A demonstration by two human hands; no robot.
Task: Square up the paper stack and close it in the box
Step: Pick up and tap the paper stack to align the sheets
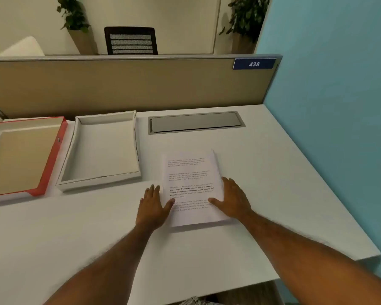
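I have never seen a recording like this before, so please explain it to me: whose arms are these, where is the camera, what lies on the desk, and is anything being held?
There is no machine here. A person wears a camera on the head, looking forward and down, so the two bare arms are their own. The left hand and right hand lie flat against the two sides of a printed paper stack on the white desk, thumbs on the top sheet. Nothing is lifted; the stack rests on the desk. To the left stands an open white box, and beyond it the red-edged lid, lying inside-up. Behind the stack is a grey cable hatch set into the desk.
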